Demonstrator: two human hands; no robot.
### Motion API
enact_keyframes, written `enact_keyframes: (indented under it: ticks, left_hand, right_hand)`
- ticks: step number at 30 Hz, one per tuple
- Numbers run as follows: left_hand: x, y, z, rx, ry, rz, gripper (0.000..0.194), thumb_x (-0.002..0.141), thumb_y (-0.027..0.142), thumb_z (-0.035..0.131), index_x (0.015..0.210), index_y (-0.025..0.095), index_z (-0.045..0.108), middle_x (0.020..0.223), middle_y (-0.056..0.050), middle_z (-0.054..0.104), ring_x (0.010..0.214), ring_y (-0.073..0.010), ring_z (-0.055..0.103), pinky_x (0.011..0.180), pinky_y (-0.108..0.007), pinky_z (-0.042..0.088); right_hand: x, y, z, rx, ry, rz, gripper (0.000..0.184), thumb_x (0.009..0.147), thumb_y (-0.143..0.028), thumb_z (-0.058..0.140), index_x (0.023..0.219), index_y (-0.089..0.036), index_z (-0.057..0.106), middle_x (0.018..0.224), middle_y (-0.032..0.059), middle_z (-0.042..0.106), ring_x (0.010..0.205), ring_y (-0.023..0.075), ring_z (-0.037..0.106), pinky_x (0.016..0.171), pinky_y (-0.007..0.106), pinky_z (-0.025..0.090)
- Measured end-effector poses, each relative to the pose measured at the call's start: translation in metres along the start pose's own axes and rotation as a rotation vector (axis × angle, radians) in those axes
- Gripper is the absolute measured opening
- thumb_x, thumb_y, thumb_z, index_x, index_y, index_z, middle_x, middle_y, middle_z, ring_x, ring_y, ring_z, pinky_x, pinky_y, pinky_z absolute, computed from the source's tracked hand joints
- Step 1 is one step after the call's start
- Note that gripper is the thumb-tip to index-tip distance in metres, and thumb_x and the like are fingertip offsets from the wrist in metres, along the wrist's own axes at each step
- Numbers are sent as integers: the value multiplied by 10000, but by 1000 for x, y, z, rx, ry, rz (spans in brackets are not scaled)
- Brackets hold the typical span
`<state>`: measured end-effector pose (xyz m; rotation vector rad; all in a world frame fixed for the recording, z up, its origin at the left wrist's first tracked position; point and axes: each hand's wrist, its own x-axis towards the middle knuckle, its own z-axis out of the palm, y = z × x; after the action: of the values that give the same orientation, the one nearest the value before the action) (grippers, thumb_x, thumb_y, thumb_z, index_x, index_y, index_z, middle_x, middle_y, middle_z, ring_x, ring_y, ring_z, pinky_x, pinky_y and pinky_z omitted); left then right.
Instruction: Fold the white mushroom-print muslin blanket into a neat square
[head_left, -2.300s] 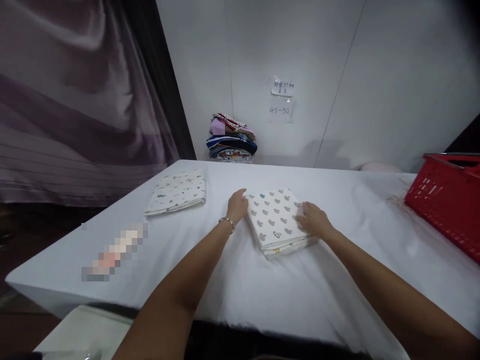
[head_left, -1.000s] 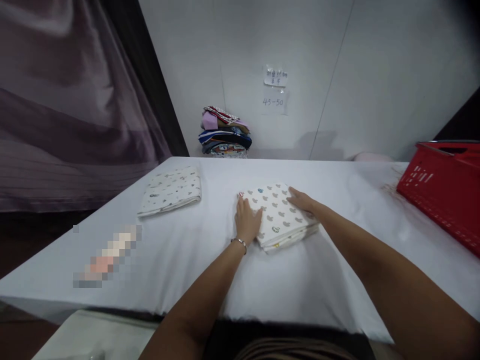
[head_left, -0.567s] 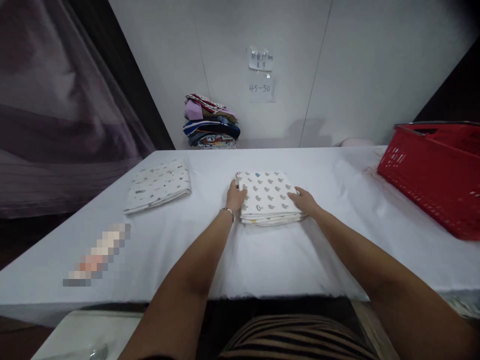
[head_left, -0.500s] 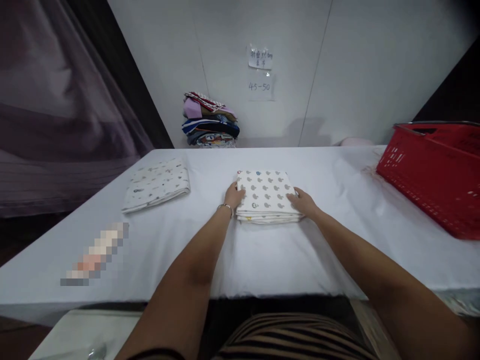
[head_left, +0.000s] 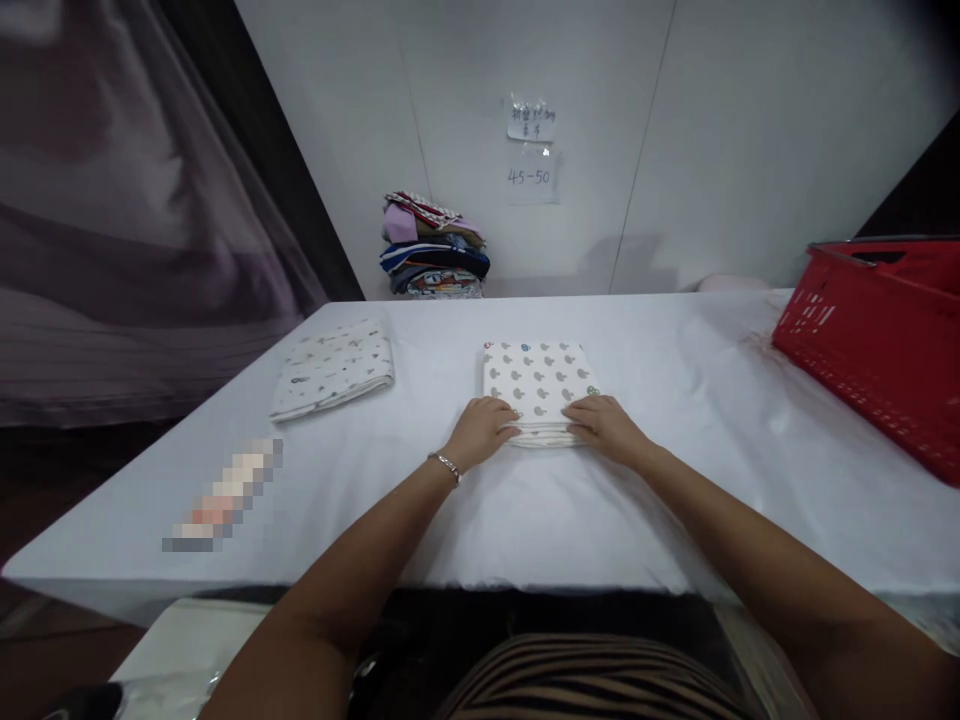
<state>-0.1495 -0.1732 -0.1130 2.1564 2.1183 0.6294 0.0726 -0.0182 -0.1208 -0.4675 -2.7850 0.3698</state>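
A folded white cloth point(head_left: 538, 375) with a grey print and a few coloured motifs lies flat in the middle of the table. My left hand point(head_left: 482, 430), with a chain bracelet on its wrist, grips the near left corner, fingers on top and thumb at the front edge. At the near right corner my right hand point(head_left: 606, 425) holds the same cloth in a like way. Layers of the fold show along the front edge between both hands. Off to the left rests a second folded white cloth point(head_left: 337, 368) with a small scattered print, touched by neither hand.
A white-covered table point(head_left: 540, 530) spans the view. On its right stands a red plastic basket point(head_left: 885, 350). Behind the far edge is a stack of folded fabrics point(head_left: 435, 245) against the wall. A pixelated item point(head_left: 225, 495) lies at the left, and a dark curtain point(head_left: 150, 220) hangs beyond.
Both hands have moved from the sides of the printed cloth to its near corners and now grip its front edge. The view has shifted slightly; the other cloth stays put.
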Motion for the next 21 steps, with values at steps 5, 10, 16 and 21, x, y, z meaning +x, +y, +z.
enact_keyframes:
  ticks: [5,10,16,21]
  left_hand:
    - [7,3,-3,22,-38,-12,237,857,356,547,1040,281,678,1071,-36,630,1039,-214,526,946,-363,358]
    - [8,3,-3,73,-43,-17,260,910,336,453,969,270,698,1001,-38,643,986,-192,544,895,-335,387]
    - [2,11,-7,253,-70,69,224,902,287,471,1066,229,613,1049,-41,622,988,-193,534,854,-337,385]
    - [9,24,-8,425,-129,103,266,858,120,442,1083,202,556,984,-59,611,913,-202,544,778,-339,375]
  right_hand:
    - [7,3,0,-58,-29,-74,351,924,-327,382,1139,-232,642,1151,79,628,1087,243,532,942,425,388]
    - [7,6,-1,10,10,-101,368,932,-305,353,1136,-205,642,1111,91,642,1023,222,568,895,400,451]
    - [3,10,7,-112,85,-183,333,910,-207,389,1148,-171,620,1089,114,638,993,233,574,852,397,478]
    - [6,3,10,-262,61,-185,401,874,-119,391,1250,-160,525,1129,121,609,986,233,563,838,371,463]
